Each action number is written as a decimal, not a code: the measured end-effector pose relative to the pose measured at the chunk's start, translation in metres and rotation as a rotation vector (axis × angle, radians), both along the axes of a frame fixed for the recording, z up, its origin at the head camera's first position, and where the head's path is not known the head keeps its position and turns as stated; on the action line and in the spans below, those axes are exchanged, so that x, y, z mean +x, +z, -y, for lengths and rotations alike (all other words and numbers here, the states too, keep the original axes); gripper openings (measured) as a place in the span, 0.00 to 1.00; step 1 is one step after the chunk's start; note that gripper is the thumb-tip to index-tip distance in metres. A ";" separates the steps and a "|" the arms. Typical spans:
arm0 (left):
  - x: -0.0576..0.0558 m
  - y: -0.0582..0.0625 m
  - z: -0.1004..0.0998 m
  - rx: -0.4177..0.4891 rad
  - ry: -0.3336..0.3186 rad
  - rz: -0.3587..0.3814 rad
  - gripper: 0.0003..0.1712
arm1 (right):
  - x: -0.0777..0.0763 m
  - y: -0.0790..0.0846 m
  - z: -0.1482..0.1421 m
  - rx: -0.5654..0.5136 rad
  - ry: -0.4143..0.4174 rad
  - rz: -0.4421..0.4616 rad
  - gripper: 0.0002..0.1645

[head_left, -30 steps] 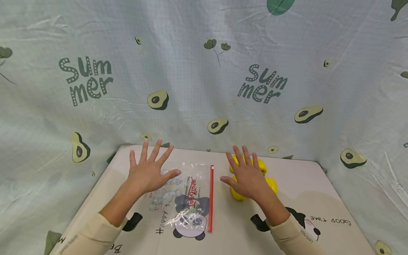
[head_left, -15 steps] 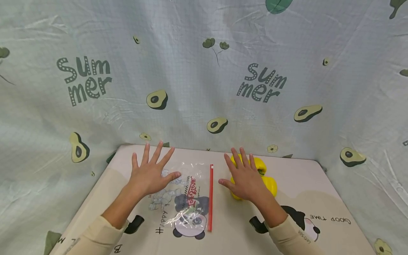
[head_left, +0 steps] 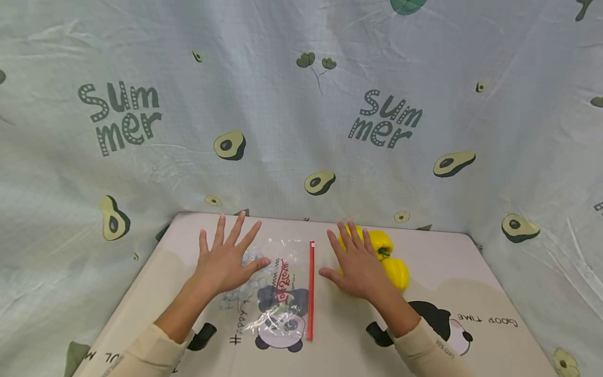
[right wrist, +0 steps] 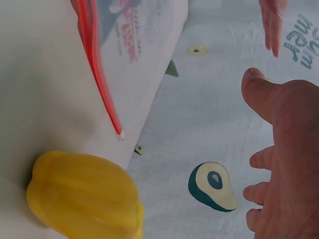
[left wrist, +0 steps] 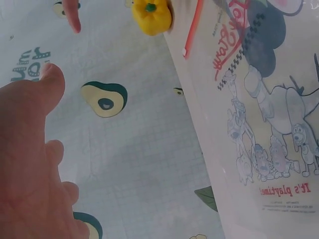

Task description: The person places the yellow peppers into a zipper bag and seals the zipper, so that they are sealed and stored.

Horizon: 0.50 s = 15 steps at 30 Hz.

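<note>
My left hand hovers with spread, straight fingers over the left part of a clear zip bag. The bag lies flat, its red zip strip along the right side; a cartoon print shows in the left wrist view. My right hand is also held up with fingers apart, holding nothing. Beneath and behind it are two yellow bell peppers, the back one and the front one, both partly hidden by this hand. In the right wrist view a pepper lies apart from the hand.
The table has a pale cover printed with pandas and lettering. A grey-white curtain with avocado prints hangs behind it and along both sides.
Both hands have drifted slightly inward, the left to the right and the right to the left. More of the peppers shows now. The bag and peppers stay in place.
</note>
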<state>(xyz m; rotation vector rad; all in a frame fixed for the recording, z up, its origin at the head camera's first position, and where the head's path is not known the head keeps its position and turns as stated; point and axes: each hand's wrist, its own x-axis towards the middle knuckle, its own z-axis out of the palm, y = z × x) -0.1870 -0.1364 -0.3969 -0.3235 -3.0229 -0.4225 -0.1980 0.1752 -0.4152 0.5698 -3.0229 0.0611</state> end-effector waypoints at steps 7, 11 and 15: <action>0.001 -0.005 -0.002 0.008 -0.007 0.010 0.51 | 0.000 -0.003 0.001 -0.002 0.006 0.010 0.59; 0.000 -0.008 -0.003 -0.001 -0.003 0.006 0.51 | 0.001 -0.004 0.002 -0.002 0.005 0.016 0.59; -0.001 -0.012 -0.003 -0.003 -0.010 0.012 0.51 | 0.001 -0.005 0.003 0.004 0.003 0.033 0.59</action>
